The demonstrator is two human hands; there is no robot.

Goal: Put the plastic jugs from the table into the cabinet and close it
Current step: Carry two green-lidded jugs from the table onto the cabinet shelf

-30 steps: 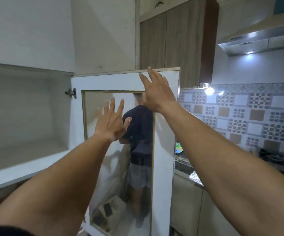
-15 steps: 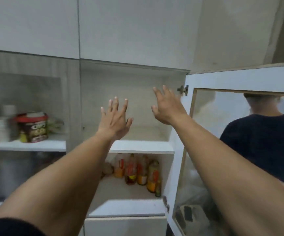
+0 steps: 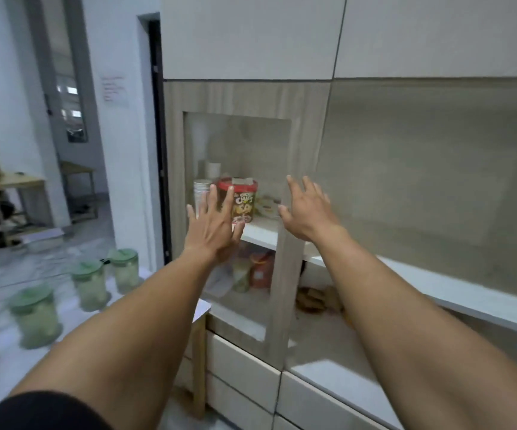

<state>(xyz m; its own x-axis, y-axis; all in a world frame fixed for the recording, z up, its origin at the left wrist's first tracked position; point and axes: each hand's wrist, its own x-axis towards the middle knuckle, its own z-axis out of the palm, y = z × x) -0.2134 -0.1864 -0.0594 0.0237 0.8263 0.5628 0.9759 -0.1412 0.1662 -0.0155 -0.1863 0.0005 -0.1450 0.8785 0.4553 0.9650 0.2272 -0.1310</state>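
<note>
Several clear plastic jugs with green lids stand on a white table [image 3: 65,330] at the lower left: one at the far end [image 3: 124,270], one [image 3: 90,285] nearer, one [image 3: 35,316] closer still, and one cut off by the left edge. The cabinet's right compartment [image 3: 421,187] is open, its upper shelf [image 3: 455,293] bare. My left hand [image 3: 212,226] and my right hand [image 3: 307,209] are raised with fingers spread, holding nothing, in front of the closed glass door [image 3: 238,187] of the left compartment.
Behind the glass stand a red-lidded cereal tub [image 3: 240,200], stacked paper cups [image 3: 202,190] and packets below. Brown items [image 3: 313,297] lie on the lower open shelf. White drawers [image 3: 241,367] sit beneath. A doorway [image 3: 65,119] and wooden tables lie to the left.
My view has swung left from the open mirrored door to the cabinet front and the table of jugs. Both hands have stayed raised and empty, fingers spread.
</note>
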